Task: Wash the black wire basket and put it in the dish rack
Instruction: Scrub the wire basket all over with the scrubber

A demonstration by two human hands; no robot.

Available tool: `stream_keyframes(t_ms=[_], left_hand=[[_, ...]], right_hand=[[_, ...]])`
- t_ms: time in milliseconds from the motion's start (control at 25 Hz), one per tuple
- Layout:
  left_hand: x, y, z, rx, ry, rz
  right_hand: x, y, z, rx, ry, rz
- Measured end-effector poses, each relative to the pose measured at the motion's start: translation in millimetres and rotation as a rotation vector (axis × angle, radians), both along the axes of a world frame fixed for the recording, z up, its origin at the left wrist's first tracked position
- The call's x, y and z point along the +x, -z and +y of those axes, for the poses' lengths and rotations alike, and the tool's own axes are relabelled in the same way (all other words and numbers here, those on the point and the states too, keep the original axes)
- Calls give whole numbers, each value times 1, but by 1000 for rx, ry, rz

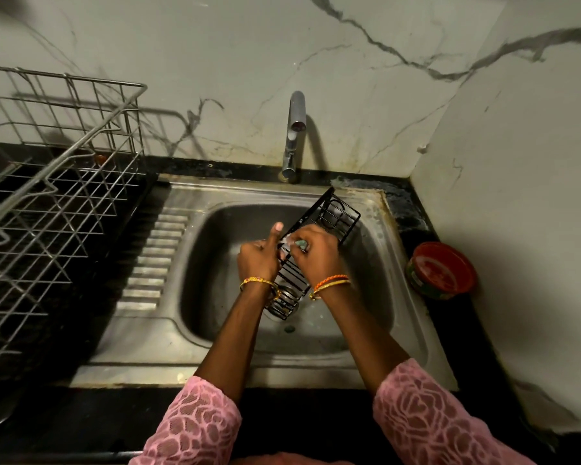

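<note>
left hand [259, 260]: curled round the near-left edge of the black wire basket [316, 243], thumb sticking straight up, fingers hidden behind the wires
right hand [316, 253]: fingers bunched, pinching a small pale green scrubber [298, 244] against the basket's middle; bit of white foam at the contact point
black wire basket: held tilted over the sink bowl [215, 297], long axis diagonal, far end up toward the back-right rim, near end low between the wrists, over the drain area
wrists: gold bangle on the left, orange and gold bangles on the right; pink lace sleeves on both forearms
sink: steel, ribbed drainboard [155, 260] on the left side, set in black counter
tap [294, 135]: chrome, behind the bowl at the wall; can't tell if water is running
dish rack [47, 182]: steel wire, on the counter left of the sink, well apart from the basket
red round tub [443, 270]: on the counter right of the sink, near the corner wall
wall: white marble with grey veins
</note>
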State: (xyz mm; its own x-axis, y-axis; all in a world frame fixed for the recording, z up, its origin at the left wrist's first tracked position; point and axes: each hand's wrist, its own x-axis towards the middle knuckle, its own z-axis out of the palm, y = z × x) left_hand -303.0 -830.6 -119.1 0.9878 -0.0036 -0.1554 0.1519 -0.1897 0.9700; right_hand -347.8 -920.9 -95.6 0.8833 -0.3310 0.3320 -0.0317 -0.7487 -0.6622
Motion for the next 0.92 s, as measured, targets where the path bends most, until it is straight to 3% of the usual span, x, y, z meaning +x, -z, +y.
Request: stream_keyframes(t_ms=[240, 560, 920], left_hand=[[4, 6, 2, 5, -5, 14], [1, 12, -4, -19, 52, -38], [0, 17, -2, -48, 35, -24]], right_hand=[[-43, 26, -26, 22, 73, -30], [-2, 9, -5, -30, 30, -29], [-43, 41, -28, 135, 126, -36]])
